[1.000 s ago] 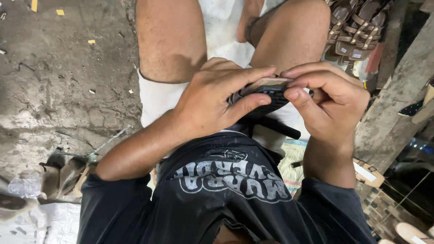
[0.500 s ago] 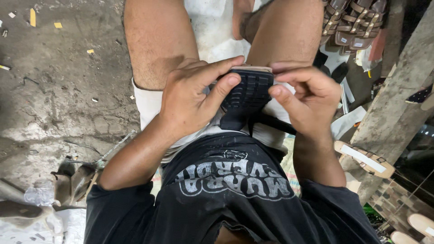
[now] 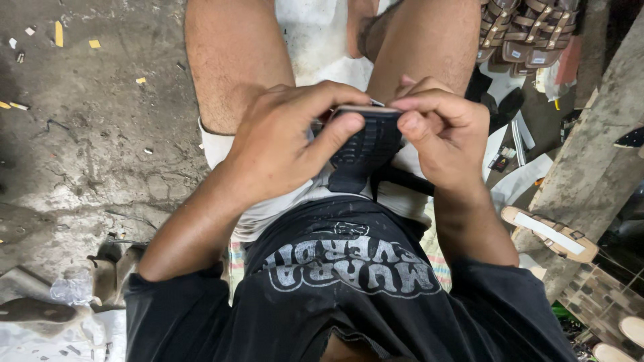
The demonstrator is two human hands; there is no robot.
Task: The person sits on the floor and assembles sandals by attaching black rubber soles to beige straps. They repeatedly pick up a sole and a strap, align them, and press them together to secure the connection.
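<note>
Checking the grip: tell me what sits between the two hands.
Head view: a black ridged sole sits between left hand and right hand, both gripping it.

— What is the person doing over there?

— Sitting over a cracked concrete floor (image 3: 87, 154), gripping a black ridged sandal sole (image 3: 365, 144) above the lap. The left hand (image 3: 282, 144) is wrapping it from one side, thumb lying across the treads; the right hand (image 3: 446, 134) is pinching its top edge from the other side.

— Anything lying around them?

— A stack of brown strapped sandals (image 3: 530, 33) is sitting toward the far right of the floor. A single tan sandal with a white strap (image 3: 550, 233) is resting against a concrete post (image 3: 594, 147) on the right. Small yellow scraps (image 3: 59, 33) are lying at the far left.
</note>
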